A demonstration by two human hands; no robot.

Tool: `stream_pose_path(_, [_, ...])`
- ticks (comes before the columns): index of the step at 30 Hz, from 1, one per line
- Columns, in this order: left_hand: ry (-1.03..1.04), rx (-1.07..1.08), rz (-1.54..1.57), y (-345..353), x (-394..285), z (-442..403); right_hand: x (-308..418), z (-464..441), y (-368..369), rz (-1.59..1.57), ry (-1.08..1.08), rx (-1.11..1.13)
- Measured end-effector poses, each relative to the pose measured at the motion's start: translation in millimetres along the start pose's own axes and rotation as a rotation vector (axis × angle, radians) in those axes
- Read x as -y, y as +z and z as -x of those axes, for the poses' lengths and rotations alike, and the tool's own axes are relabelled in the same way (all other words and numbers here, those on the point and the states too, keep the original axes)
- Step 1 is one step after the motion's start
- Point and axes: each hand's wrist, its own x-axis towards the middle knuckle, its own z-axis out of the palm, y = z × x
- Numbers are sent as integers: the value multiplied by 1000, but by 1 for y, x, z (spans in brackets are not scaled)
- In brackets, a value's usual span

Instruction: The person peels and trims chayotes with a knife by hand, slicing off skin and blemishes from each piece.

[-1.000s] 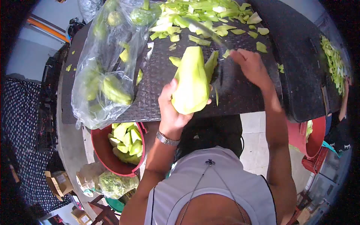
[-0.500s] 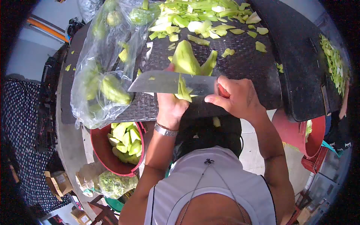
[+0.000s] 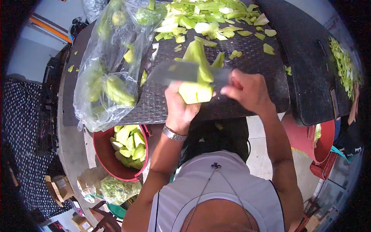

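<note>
My left hand [image 3: 181,108] wraps round a pale green peeled fruit or vegetable [image 3: 195,93], its cut faces turned up; its exact kind I cannot tell. In my right hand [image 3: 252,92] is the red handle of a wide-bladed knife [image 3: 176,72]. The blade, smeared by motion, points left across the table just above the held piece. A long green slice or peel [image 3: 201,62] overlaps the blade's middle and stretches away from me. Beyond the knife, a smaller green strip [image 3: 218,60] lies on the dark woven tabletop [image 3: 247,73].
Cut green peelings [image 3: 208,17] heap at the table's far side. A clear plastic bag [image 3: 108,89] of whole green produce lies left. Below the table edge stands a red bucket [image 3: 96,154] with pale pieces; another red bucket [image 3: 324,143] is at right, near a black board [image 3: 313,77].
The knife has swept slightly away and up from the held piece. My left hand has turned, showing more of the cut face. The long green piece has shifted right and nearer.
</note>
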Motion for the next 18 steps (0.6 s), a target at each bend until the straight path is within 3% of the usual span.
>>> stream_pose_path(1, [16, -51, -69, 11, -1, 5, -7, -2, 0, 25, 123, 0])
stream_pose_path(5, [64, -87, -183, 5, 0, 6, 1, 1, -9, -45, 92, 103])
stream_pose_path(6, [56, -32, 13, -2, 3, 2, 7, 3, -6, -60, 57, 139])
stream_pose_path(7, [199, -89, -477, -7, 8, 3, 11, 2, -5, -70, 18, 167])
stream_pose_path(9, [274, -104, -799, -12, 11, 3, 10, 0, -1, -88, -52, 151])
stream_pose_path(12, [82, -2, -290, -12, 4, 4, 5, -5, -1, -64, -93, 123])
stream_pose_path(14, [-45, 63, 52, -10, 1, 5, -14, -11, 7, -36, 34, 25])
stream_pose_path(15, [-25, 47, -155, 7, -1, 8, -24, -14, 9, -22, 97, -25])
stream_pose_path(18, [-43, 34, 15, 15, 3, 17, -42, -22, -6, -42, 262, -25])
